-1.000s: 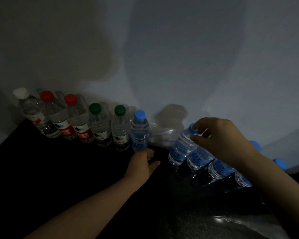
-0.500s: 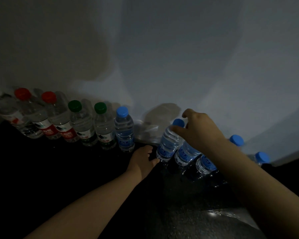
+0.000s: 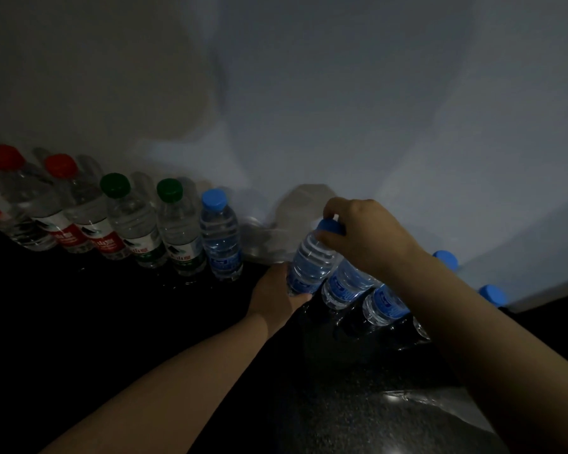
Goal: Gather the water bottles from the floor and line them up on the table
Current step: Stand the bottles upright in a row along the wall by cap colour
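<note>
Head: both hands (image 3: 368, 237) gripping bottle (image 3: 309, 263)

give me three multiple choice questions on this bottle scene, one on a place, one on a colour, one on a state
1. Where does the right hand grip the tilted bottle?
A. at its cap
B. at its label
C. at its base

2. What colour is the cap of the upright bottle nearest the left hand?
A. red
B. green
C. blue

3. How is the bottle in both hands standing?
A. upright
B. tilted
C. lying flat

Answers: 1 A, fingers pinch the blue cap; 2 C, its cap is blue; 3 B, it leans with its top to the right.
</note>
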Tool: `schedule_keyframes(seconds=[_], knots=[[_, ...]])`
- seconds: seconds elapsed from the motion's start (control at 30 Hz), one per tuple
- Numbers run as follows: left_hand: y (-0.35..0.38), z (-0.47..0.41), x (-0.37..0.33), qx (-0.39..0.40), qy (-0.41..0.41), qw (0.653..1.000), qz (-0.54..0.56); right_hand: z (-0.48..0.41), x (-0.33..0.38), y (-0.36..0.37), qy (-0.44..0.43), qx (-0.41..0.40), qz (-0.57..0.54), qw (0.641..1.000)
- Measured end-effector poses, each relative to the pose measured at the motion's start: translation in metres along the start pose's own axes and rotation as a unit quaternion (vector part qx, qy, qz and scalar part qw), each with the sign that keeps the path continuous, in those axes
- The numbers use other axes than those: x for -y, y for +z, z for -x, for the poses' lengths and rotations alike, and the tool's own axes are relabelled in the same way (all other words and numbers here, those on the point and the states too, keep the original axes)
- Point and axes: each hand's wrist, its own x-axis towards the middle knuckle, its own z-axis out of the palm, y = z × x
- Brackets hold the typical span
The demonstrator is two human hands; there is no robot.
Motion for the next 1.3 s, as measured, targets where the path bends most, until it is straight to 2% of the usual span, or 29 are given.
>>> schedule_keyframes(seconds=[0.17,0.4,0.67,1.3], knots=[[0.003,0.0,0.0,-0.006,-0.012,1.0,-0.014,0.001,-0.002,-0.001,-0.038,0.014,-0.004,0.999],[0.002,-0.001,0.002,-0.011,-0.025,1.0,-0.003,-0.001,0.0,0.004,-0.043,-0.002,-0.002,0.999],[0.013,0.005,0.003,-0.055,-0.075,0.99,0.104,0.002,-0.002,0.016,-0.008,-0.02,-0.027,0.999],[-0.024,0.003,0.014,-0.105,-0.092,0.986,0.094,-0.028,0.021,0.023,-0.029,-0.04,-0.064,0.997]])
